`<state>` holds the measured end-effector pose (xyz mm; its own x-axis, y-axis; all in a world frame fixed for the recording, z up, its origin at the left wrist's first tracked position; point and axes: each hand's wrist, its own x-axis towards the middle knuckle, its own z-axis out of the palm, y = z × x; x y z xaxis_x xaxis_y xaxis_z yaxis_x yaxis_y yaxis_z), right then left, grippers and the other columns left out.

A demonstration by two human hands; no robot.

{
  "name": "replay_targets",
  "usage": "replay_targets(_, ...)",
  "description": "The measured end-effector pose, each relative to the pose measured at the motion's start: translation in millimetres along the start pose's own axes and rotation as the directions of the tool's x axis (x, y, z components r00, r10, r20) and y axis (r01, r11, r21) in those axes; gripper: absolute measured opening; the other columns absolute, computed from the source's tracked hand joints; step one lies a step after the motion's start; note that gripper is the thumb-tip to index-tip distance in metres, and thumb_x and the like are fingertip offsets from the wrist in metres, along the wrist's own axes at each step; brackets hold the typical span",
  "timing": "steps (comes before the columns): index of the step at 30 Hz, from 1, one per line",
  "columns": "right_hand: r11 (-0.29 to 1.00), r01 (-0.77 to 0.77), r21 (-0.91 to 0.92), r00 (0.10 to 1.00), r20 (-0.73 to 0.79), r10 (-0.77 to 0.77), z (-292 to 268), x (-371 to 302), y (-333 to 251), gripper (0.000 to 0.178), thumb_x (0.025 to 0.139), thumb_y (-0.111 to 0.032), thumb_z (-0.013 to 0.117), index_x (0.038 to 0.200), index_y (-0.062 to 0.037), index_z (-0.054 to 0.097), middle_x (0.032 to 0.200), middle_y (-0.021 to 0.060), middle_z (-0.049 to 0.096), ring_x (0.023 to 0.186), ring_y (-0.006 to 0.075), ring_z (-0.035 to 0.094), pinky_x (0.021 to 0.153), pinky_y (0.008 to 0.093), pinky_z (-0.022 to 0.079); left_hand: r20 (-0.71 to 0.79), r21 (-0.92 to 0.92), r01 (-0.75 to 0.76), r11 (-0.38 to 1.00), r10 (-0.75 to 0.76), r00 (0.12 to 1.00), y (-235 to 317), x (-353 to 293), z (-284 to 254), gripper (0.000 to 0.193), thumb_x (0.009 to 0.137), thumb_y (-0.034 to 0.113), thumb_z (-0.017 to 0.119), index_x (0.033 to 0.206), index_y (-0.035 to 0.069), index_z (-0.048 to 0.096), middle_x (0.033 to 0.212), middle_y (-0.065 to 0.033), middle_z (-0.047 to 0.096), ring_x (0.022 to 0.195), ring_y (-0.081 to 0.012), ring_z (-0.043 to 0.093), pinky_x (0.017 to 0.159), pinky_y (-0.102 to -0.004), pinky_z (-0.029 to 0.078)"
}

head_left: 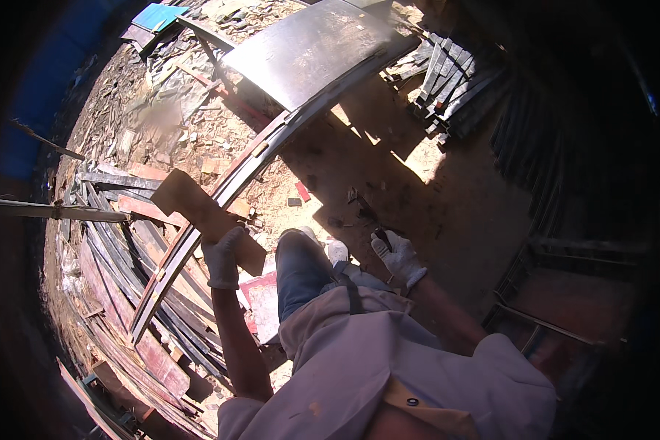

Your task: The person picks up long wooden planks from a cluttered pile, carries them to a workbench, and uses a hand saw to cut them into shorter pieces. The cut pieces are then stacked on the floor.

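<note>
My left hand (224, 257), in a white work glove, grips a short brown wooden board (189, 202). The board slants across a long narrow beam (246, 172) in front of me, and I cannot tell whether the two touch. Low on my right side, my gloved right hand (398, 260) is closed round the handle of a hammer (367, 209). The hammer's dark head points forward, over shaded ground.
A worktable with a smooth metal top (312, 51) stands ahead, at the beam's far end. Long planks (143, 271) lie piled on the left. Stacked timber strips (451, 73) sit at the far right, and a metal frame (543, 323) at the near right. Wood scraps (176, 103) litter the ground.
</note>
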<state>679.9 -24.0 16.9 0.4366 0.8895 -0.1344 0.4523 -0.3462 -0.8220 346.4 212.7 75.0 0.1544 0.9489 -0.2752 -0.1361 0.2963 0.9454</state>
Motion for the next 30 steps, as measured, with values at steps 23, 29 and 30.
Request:
replay_targets(23,0.703,-0.459,0.543,0.732,-0.218,0.646,-48,169,-90,0.046,0.107,-0.042,0.057,0.128,-0.0018,0.06,0.063,-0.006,0.044,0.045,0.0021,0.033,0.04,0.0223,0.025,0.414,0.59,-0.179,0.787,-0.105,0.904,-73,350,95,0.04,0.084,0.004,0.079,0.122,0.001,0.067,0.104,-0.0134,0.07,0.095,-0.0244,0.069,0.085,-0.036,0.053)
replay_targets(29,0.556,-0.59,0.585,0.617,-0.118,0.778,-55,173,-49,0.046,0.106,-0.038,0.062,0.133,-0.0011,0.058,0.064,-0.0051,0.047,0.046,0.0021,0.036,0.04,0.0219,0.025,0.292,0.782,-0.184,0.595,-0.09,0.952,-50,333,54,0.042,0.078,-0.002,0.081,0.118,0.002,0.068,0.102,-0.0138,0.065,0.097,-0.03,0.066,0.087,-0.0381,0.053)
replay_targets(30,0.504,-0.633,0.588,0.572,-0.084,0.816,-57,177,-42,0.045,0.106,-0.036,0.062,0.134,-0.0011,0.058,0.064,-0.0044,0.048,0.046,0.0023,0.036,0.04,0.0218,0.025,0.225,0.868,-0.138,0.477,-0.13,0.966,-44,321,41,0.044,0.077,-0.004,0.081,0.118,0.002,0.068,0.103,-0.0139,0.066,0.097,-0.0308,0.066,0.087,-0.0392,0.053)
